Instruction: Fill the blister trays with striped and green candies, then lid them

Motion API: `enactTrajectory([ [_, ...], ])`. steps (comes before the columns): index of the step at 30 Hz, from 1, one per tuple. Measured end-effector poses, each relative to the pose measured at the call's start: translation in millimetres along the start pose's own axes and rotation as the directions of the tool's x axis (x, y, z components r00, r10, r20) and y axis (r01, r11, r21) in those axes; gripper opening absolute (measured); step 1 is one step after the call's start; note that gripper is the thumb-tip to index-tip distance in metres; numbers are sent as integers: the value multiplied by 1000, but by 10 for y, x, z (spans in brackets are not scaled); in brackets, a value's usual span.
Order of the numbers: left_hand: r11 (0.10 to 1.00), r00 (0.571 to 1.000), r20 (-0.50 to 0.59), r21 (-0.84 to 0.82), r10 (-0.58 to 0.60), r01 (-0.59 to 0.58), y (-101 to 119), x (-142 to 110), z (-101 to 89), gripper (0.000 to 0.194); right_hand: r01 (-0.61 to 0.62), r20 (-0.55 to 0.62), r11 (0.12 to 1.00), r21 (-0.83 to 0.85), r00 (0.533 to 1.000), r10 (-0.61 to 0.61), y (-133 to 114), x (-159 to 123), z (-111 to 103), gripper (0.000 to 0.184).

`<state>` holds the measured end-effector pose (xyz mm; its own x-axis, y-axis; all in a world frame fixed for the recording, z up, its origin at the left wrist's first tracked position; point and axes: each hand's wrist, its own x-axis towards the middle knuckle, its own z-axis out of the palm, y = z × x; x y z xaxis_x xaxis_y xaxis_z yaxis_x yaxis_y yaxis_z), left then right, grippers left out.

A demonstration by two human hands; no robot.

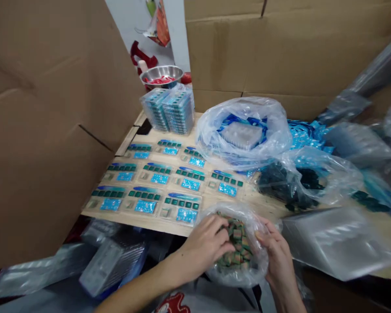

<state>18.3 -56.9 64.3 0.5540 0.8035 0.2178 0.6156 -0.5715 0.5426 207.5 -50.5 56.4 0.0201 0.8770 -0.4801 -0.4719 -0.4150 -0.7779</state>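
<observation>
- Brown corrugated cardboard sheets (52, 108) are seen from the head view, standing around a pale wooden board (143, 221) near the lower edge of the frame.
- Ten flat clear blister packs of dark-green and bright-blue pieces (190, 179) are laid on the board in three rows, counted three, four and three.
- Two stacks of similar packs in clear plastic film (167, 111) are placed behind the rows, and one steel bowl holding red pieces (161, 74) is seen beyond them.
- Two bulging clear plastic bags are set to the right: one with a clear tray and blue packaging (243, 130), one with dark-green pieces (289, 184).
- One clear plastic bag of small green-and-tan cubes (246, 221) is held at the board's near edge, between both hands. Its mound of cubes (237, 245) is elongated away from the wearer, and the cubes are too many and too heaped to be counted.
- The left hand (203, 243) is nearer the cubes, lying to their left with its fingers curled over them; whether any cube is gripped cannot be told.
- The right hand (275, 252) is closed on the bag's right side, with the film pinched at the fingertips (259, 234).
</observation>
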Motion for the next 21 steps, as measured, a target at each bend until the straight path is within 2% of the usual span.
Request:
enactTrajectory([
  [1,999,999,4,11,33,-33,-38,4,10,8,-5,-27,1000,25,1000,6,0,5,6,40],
  [5,993,993,-4,-17,118,-118,-98,41,-47,22,1,-101,996,84,995,8,4,-62,65,39],
  [8,979,991,-22,-152,131,-133,-96,46,-223,15,10,-106,991,132,994,4,-45,-131,110,39],
  [10,967,993,-70,-230,95,-109,-106,18,-375,20,19,-89,987,160,996,-4,-122,-189,127,40],
  [12,953,982,-188,-295,11,-67,-151,-12,-502,29,39,-61,982,184,998,-28,-234,-257,140,39],
  [13,941,961,-272,-336,-55,-41,-193,-12,-546,28,59,-43,979,195,998,-51,-301,-291,146,38],
  [15,901,875,-432,-433,-219,11,-318,54,-580,18,106,-8,971,216,994,-107,-458,-355,161,35],
  [16,872,827,-469,-486,-310,52,-394,131,-573,15,137,5,963,230,990,-142,-545,-384,166,34],
  [18,792,771,-424,-587,-475,166,-552,384,-515,10,216,-10,941,260,975,-221,-734,-437,163,28],
  [21,684,774,-217,-643,-595,345,-738,955,-362,34,396,-96,884,248,918,-384,-1008,-519,113,21],
])
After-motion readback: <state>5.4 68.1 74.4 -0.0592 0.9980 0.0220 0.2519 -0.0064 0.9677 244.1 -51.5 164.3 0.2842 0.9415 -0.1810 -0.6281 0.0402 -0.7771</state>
